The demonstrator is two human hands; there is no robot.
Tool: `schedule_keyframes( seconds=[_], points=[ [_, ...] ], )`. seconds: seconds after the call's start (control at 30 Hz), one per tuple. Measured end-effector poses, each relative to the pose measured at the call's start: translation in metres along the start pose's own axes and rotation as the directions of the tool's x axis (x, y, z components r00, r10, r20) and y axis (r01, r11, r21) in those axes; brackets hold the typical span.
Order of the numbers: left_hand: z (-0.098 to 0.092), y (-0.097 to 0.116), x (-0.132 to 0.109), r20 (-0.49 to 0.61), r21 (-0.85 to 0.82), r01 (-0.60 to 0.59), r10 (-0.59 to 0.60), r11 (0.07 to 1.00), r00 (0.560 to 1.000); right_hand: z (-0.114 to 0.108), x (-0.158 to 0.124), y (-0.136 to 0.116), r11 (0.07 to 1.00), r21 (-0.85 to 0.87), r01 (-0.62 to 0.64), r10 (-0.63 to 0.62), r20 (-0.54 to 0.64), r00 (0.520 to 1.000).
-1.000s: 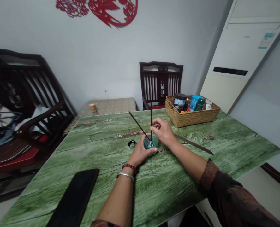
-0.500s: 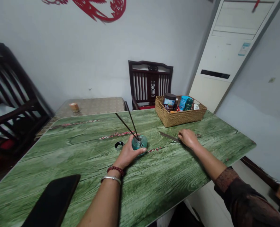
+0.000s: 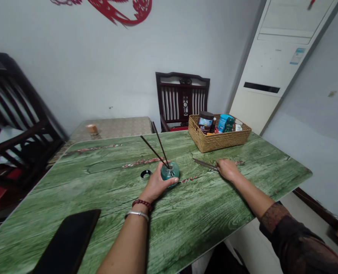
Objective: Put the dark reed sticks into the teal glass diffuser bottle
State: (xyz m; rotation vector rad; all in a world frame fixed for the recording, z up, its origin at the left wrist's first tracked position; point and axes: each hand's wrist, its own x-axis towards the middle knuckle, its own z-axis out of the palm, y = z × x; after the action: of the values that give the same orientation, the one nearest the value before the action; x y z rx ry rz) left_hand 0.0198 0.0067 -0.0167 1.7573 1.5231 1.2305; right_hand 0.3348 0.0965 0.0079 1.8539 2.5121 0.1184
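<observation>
1. While the left hand (image 3: 157, 184) wraps the teal glass diffuser bottle (image 3: 170, 172) on the green bench (image 3: 100, 182), two dark reeds (image 3: 156, 147) lean out of its neck.
2. A black cap (image 3: 146, 174) lies just left of that hand.
3. The right hand (image 3: 227, 169), well to the right, closes its fingers on a loose reed (image 3: 204, 164) lying flat.
4. A wicker basket (image 3: 218, 143) stands beyond it.

Around the glass bottle (image 3: 169, 171), two reeds (image 3: 160, 144) lean toward eleven o'clock, a black cap (image 3: 146, 174) sits at nine, the wicker basket (image 3: 218, 140) blocks two (well apart); bare table (image 3: 191, 220) lies open from five to six o'clock.
</observation>
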Motion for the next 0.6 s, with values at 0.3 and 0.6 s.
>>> schedule_keyframes(
  seconds=[0.3, 0.6],
  points=[
    [0.0, 0.001, -0.002, 0.009, 0.002, 0.018, -0.018, 1.0, 1.0, -0.048, -0.005, -0.02, 0.855, 0.441, 0.274, -0.061, -0.439, 0.897],
    [0.0, 0.004, -0.003, 0.021, -0.012, 0.036, -0.035, 0.999, 0.999, -0.112, 0.002, -0.12, 0.044, 0.807, 0.589, 0.041, -0.59, 0.806]
  ],
)
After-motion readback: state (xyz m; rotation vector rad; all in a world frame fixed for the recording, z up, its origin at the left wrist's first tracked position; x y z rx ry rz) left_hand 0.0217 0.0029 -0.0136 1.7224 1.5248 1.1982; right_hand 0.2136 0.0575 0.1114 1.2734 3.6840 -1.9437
